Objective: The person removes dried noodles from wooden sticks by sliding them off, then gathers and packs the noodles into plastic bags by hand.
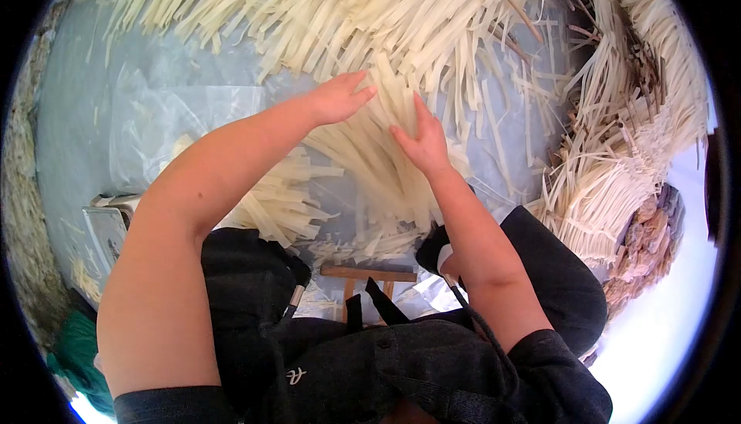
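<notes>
A loose bundle of pale, flat, cream-coloured strips (370, 150) lies in front of me, slightly blurred, its far end meeting a larger spread of the same strips (340, 7). At the left of its far part is my left hand (342, 98), fingers stretched out and apart. My right hand (423, 143) is on the opposite side, thumb and fingers spread. Neither hand is wrapped round any strips; whether the fingertips touch them I cannot tell. Another small pile of strips (282, 200) sits beneath my left forearm.
Greyish plastic sheeting (85, 123) covers the ground. More strips (594, 208) are heaped at the right among brown sticks, by a reddish rock (644, 231). A small wooden frame (369, 273) stands between my knees, and a box-like object (108, 223) is at the left.
</notes>
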`<move>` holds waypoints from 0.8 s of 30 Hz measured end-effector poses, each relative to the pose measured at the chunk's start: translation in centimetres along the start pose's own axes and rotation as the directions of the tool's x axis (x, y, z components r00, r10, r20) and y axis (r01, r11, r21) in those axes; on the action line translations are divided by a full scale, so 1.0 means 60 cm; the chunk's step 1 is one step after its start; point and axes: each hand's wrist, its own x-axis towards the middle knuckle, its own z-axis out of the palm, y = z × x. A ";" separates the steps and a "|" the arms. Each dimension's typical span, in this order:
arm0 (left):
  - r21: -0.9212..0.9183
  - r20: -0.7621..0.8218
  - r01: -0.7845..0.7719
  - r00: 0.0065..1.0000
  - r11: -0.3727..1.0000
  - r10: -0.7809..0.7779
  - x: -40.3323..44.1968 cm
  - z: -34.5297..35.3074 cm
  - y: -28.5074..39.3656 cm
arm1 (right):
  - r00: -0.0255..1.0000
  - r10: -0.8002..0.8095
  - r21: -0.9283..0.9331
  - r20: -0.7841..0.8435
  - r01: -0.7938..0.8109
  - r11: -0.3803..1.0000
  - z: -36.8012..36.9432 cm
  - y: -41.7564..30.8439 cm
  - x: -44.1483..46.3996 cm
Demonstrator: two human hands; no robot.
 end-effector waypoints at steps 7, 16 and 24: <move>0.145 -0.169 -0.151 0.970 0.978 0.175 0.045 0.007 -0.003 | 0.990 -0.140 0.148 -0.010 0.140 0.979 0.005 -0.002 -0.005; 0.307 -0.204 -0.111 0.962 0.945 0.180 0.002 0.019 0.041 | 0.999 -0.031 -0.129 0.022 0.033 0.991 0.011 0.019 -0.008; -0.185 0.745 0.794 0.498 0.579 -0.444 -0.177 0.108 0.028 | 0.971 0.238 -0.300 0.015 -0.222 0.928 -0.003 -0.018 -0.014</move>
